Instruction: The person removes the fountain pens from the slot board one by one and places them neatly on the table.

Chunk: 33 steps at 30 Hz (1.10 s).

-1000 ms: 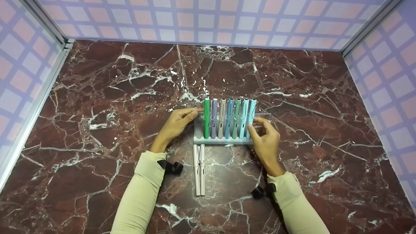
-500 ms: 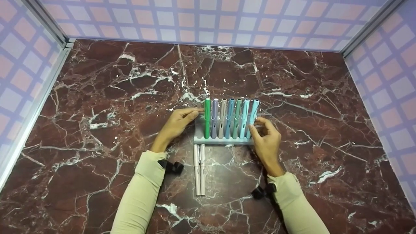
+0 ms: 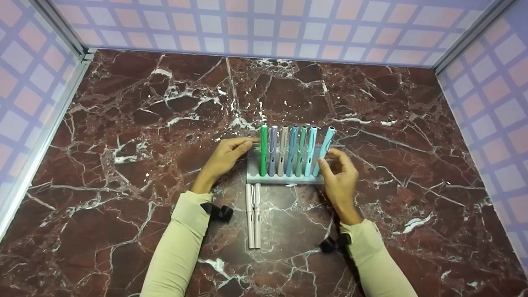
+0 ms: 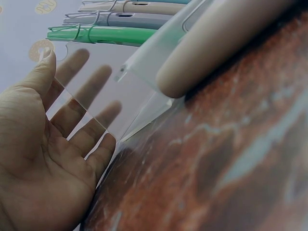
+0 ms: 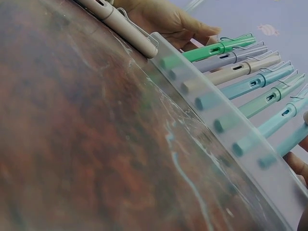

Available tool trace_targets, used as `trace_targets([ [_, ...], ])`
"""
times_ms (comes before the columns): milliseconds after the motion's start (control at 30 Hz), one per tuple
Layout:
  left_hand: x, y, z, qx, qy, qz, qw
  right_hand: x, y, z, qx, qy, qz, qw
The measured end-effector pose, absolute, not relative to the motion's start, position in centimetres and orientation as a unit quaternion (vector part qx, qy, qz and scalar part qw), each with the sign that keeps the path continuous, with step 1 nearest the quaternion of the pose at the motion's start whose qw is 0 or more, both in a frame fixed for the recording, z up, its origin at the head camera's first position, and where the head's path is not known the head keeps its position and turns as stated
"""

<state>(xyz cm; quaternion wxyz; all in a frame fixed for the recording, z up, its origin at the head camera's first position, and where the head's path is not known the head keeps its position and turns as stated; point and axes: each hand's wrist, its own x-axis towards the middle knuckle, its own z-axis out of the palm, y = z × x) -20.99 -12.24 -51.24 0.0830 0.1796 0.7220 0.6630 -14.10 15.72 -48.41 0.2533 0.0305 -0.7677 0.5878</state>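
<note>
Several upright capped pens stand in a row in a clear acrylic pen stand (image 3: 253,178), from a green pen (image 3: 263,150) at the left to light blue ones at the right. My right hand (image 3: 340,171) pinches the rightmost light blue pen (image 3: 326,144) between thumb and fingers. That pen leans to the right, its lower end at the stand's front ledge. At the stand's left side is my left hand (image 3: 229,154). Its fairly straight fingers (image 4: 94,82) lie behind the clear panel, touching its edge, with the thumb raised beside the corner.
Two pale pinkish-grey pens (image 3: 253,216) lie side by side on the table in front of the stand's left end. The marbled dark red tabletop (image 3: 144,144) has checked panels (image 3: 264,29) behind it and at both sides.
The rightmost light blue pen has tilted its top to the right, away from its neighbour, as my right hand shifts slightly right. My left hand has stayed at the stand's edge.
</note>
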Motion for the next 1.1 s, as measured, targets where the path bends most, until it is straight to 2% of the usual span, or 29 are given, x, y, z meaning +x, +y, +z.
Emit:
trace_targets([
  [333, -20.9, -12.2, -51.1, 0.176, 0.731, 0.654, 0.082, -14.1, 15.9, -48.5, 0.035, -0.740, 0.616, 0.267],
  [667, -21.0, -12.2, -51.2, 0.178, 0.721, 0.663, 0.088, -15.1, 17.0, -51.0, 0.039, -0.729, 0.625, 0.277],
  [1100, -21.0, -12.3, -51.3, 0.176, 0.721, 0.664, 0.092, -15.1, 17.1, -51.2, 0.057, -0.708, 0.641, 0.291],
])
